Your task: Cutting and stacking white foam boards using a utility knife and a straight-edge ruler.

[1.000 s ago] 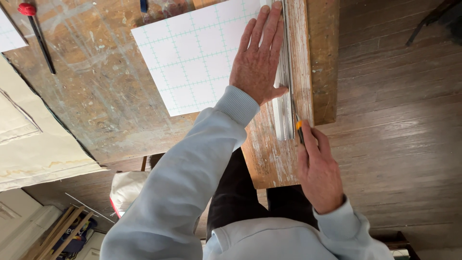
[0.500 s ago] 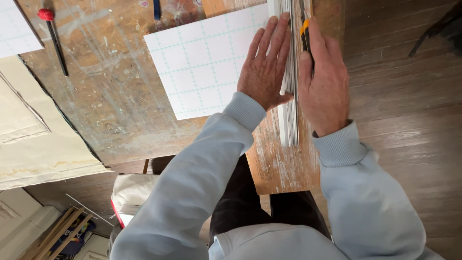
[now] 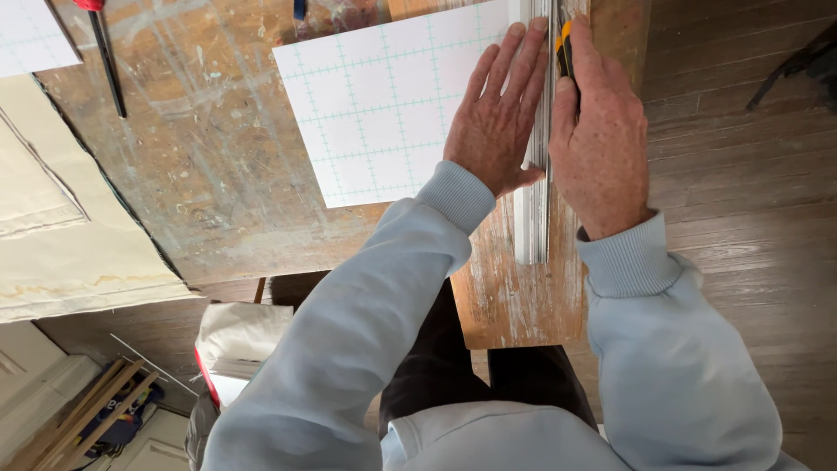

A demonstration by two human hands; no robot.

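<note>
A white gridded sheet (image 3: pixel 392 105) lies on the worn table (image 3: pixel 200 174) under a metal ruler (image 3: pixel 534 201). The left hand (image 3: pixel 497 122) presses flat, fingers spread open, on sheet and ruler. The right hand (image 3: pixel 602 131) is closed around a yellow knife (image 3: pixel 565 48) beside the ruler's edge.

The workbench (image 3: pixel 200 174) is old wood, rough, scratched and smeared with pale paint. On it lies a sheet of smooth, matt white paper (image 3: pixel 384 105) with thin green grid lines. Along the paper's right edge is a dull grey metal ruler (image 3: pixel 534 218). The knife (image 3: pixel 565 44) by the ruler looks like shiny yellow plastic. The sleeves (image 3: pixel 366 305) are soft light-blue cloth.
</note>
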